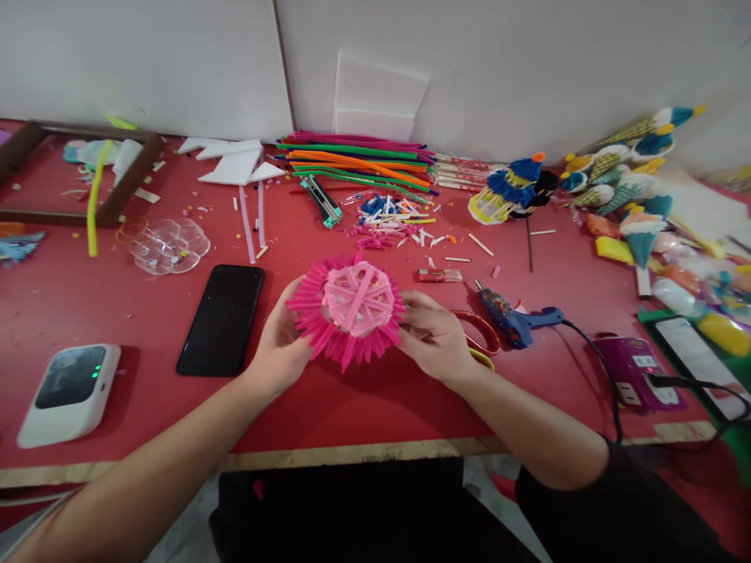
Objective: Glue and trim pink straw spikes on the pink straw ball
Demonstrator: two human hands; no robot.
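Observation:
Between my two hands is a pink craft piece (pixel 359 299), with a pale pink spoked disc facing up and a ring of bright pink fuzzy pipe-cleaner pieces around it. My left hand (pixel 282 338) grips its left edge, the fingertips hidden behind the pink fringe. On the other side my right hand (pixel 432 332) is closed on the right edge, fingers curled. The piece is held above the red table. Scissors with red and yellow handles (pixel 484 335) lie just beyond my right hand, partly covered by it. A black phone (pixel 220 320) rests left of my left hand.
A blue glue gun (pixel 516 317) with its cord lies at right, near a purple power strip (pixel 637 374). Behind are a utility knife (pixel 321 202), pipe cleaners (pixel 357 163) and cut scraps (pixel 387 215). A white device (pixel 70 395) stands at left.

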